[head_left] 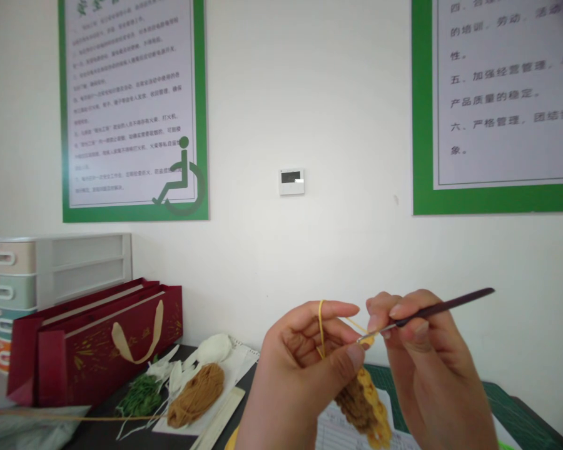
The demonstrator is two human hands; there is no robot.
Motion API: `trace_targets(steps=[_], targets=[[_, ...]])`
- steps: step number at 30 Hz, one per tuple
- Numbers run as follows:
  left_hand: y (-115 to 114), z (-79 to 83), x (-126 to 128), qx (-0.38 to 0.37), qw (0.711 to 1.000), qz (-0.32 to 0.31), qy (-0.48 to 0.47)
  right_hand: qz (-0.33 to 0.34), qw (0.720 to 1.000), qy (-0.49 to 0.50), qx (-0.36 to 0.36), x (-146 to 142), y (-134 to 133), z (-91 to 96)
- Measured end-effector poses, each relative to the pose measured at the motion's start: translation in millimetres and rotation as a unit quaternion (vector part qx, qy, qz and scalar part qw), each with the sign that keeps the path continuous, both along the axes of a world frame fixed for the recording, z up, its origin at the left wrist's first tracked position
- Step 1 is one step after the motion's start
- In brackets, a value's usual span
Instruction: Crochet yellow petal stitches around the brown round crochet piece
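Note:
My left hand (304, 362) is raised in front of me, fingers closed, pinching a yellow and brown crochet piece (366, 406) that hangs below the thumb. Yellow yarn (321, 325) loops over its index finger. My right hand (422, 356) is closed on a dark crochet hook (443, 307), with the handle pointing up to the right. The hook's tip meets the yarn just above the crochet piece, between the two hands.
On the dark table lie a brown yarn skein (197, 394), green yarn (141, 395), white yarn pieces (213, 349), a ruler (220, 419) and printed paper (338, 431). A red gift bag (89, 350) and a drawer unit (14, 287) stand at the left by the wall.

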State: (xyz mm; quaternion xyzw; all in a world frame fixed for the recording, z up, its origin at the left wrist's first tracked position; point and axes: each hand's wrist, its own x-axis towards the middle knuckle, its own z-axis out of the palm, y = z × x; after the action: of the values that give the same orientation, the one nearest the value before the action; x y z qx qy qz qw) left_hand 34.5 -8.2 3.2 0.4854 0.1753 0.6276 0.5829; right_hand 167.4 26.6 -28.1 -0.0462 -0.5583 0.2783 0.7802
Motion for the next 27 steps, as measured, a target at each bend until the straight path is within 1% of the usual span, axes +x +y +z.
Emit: trace_targets(steps=[7, 14, 21, 24, 27], targets=[[-1, 0.8, -1, -0.008, 1.000, 0.009, 0.002, -0.040, 0.994, -0.085, 0.061, 14, 0, -1.2], [-1, 0.4, 0, -0.012, 1.000, 0.014, 0.002, -0.103, 0.985, -0.089, 0.107, 14, -10, 7.1], [-2, 0.8, 2, -0.009, 0.999, 0.031, 0.007, -0.186, 0.962, -0.128, 0.156, 19, -12, 8.9], [-3, 1.2, 2, -0.011, 1.000, 0.029, 0.004, -0.185, 0.963, -0.119, 0.158, 17, -13, 8.9], [-3, 1.3, 1, -0.014, 1.000, 0.018, 0.006, -0.155, 0.975, -0.084, 0.133, 12, -14, 8.7]])
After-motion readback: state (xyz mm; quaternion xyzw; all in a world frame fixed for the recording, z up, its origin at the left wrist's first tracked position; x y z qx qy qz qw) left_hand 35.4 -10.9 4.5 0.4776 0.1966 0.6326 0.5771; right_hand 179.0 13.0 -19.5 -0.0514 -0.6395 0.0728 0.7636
